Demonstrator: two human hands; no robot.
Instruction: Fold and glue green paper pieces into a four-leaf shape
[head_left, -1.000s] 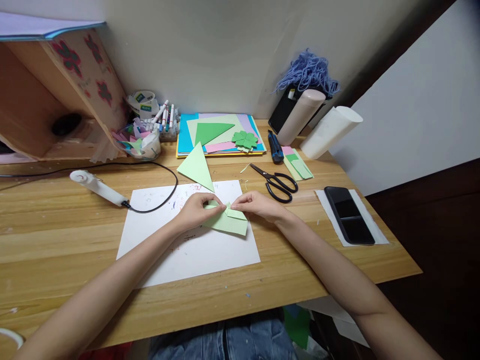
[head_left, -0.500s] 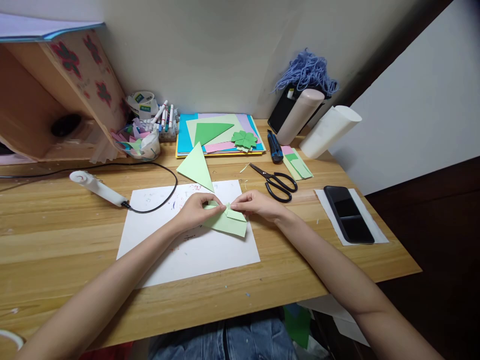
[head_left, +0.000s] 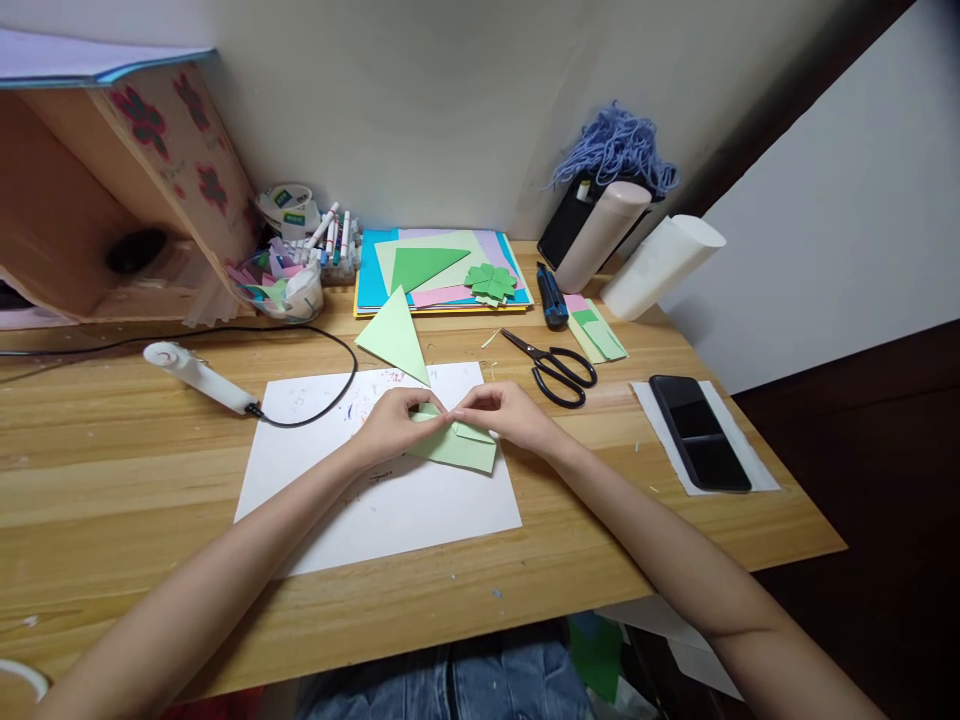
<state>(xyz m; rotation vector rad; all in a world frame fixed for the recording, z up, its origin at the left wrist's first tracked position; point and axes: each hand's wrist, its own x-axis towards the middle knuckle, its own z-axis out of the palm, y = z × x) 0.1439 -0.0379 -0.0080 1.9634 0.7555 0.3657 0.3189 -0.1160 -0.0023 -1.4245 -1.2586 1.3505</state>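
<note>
A folded piece of light green paper is pinched between my hands above the white sheet. My left hand grips its upper left part, thumb pointing right. My right hand closes thumb and finger on the upper middle fold, close to the left fingertips. The fingers hide the paper's top edge. Just beyond them, a light green paper triangle lies partly on the white sheet. Black-handled scissors rest to the right of it.
Behind lie stacked coloured papers with a green paper clover. A blue utility knife and paper strips sit to the right, and a phone farther right. A white glue gun with a black cord is at left.
My right hand has shifted slightly left, its fingertips now meeting the left ones over the top fold. My left hand keeps its hold on the paper.
</note>
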